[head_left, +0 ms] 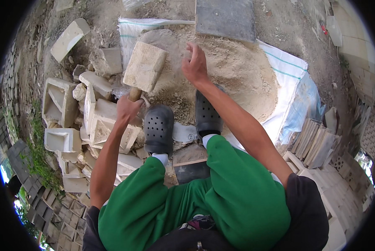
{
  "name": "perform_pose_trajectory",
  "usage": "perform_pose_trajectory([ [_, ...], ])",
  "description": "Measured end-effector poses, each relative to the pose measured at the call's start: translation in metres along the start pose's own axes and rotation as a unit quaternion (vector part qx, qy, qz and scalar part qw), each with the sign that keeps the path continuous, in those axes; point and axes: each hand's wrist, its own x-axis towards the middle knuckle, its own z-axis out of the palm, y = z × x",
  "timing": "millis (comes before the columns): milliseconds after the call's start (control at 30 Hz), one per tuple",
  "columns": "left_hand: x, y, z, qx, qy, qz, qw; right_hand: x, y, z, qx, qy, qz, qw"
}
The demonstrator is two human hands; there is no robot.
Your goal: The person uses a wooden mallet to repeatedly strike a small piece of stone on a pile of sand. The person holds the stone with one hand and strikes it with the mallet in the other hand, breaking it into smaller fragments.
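My left hand (128,109) is wrapped round the short wooden handle of a mallet (145,66) with a big, dust-covered block head. The mallet head lies over the left part of a heap of pale beige powder (246,69). Above the powder hovers my right hand (194,65), its fingers loosely curled and apart, with nothing visible in them. Under the heap is a white woven sheet (285,69) with green stripes. Coarser crumbs (176,103) lie between my grey clogs (159,129).
Broken cream-coloured moulded blocks (64,102) are piled on the left. A dark flat slab (225,19) touches the heap's far edge. On the right, thin tiles (313,140) stand stacked on edge near a blue-white plastic sheet (302,100). A loose block (69,39) lies far left.
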Motion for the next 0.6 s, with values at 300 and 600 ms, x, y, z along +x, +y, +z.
perform_pose_trajectory([
  [300,0.017,0.008,0.009,0.038,0.009,0.009,0.999,0.009,-0.002,0.004,-0.007,0.012,-0.012,1.0],
  [600,0.005,0.006,0.014,-0.141,0.001,0.026,0.99,0.008,0.001,0.002,-0.007,0.012,-0.004,1.0],
])
